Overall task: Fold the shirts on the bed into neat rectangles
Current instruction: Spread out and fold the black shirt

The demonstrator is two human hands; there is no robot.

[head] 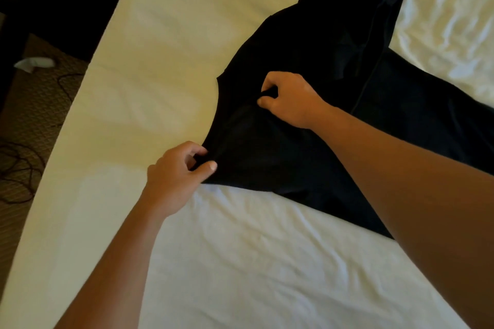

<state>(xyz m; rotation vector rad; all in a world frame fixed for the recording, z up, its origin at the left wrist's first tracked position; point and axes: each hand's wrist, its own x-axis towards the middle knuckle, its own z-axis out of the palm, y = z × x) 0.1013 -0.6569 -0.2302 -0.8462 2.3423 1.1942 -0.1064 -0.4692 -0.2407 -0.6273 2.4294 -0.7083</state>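
Item: one black shirt (334,67), lying spread across the white sheet of the bed (165,43), running from the middle of the scene toward the far right, with a further dark panel trailing off to the right edge; whether that panel is part of the same garment or a second one cannot be told. Material: thin, soft cloth, matte, limp; it drapes flat and shows a long seam line along its right half. Judged light, with no stiffness of its own, likely to sag and bunch wherever it is lifted, and to cling rather than slide on the cotton sheet. Not fragile. Hands: the left hand (176,176) pinches the near left corner of the cloth between thumb and fingers at the fabric's edge; the right hand (288,99) pinches a small tuck of the same cloth farther in, fingers curled round it. The two hands are well apart, the fabric between them lying slack. Handling note: best taken at edges, corners or seams, two points at once, kept taut between them so the fold line stays straight. Surroundings: patterned carpet (34,104) to the left, with dark cables (18,168) and a pale scrap (34,63) lying on it.
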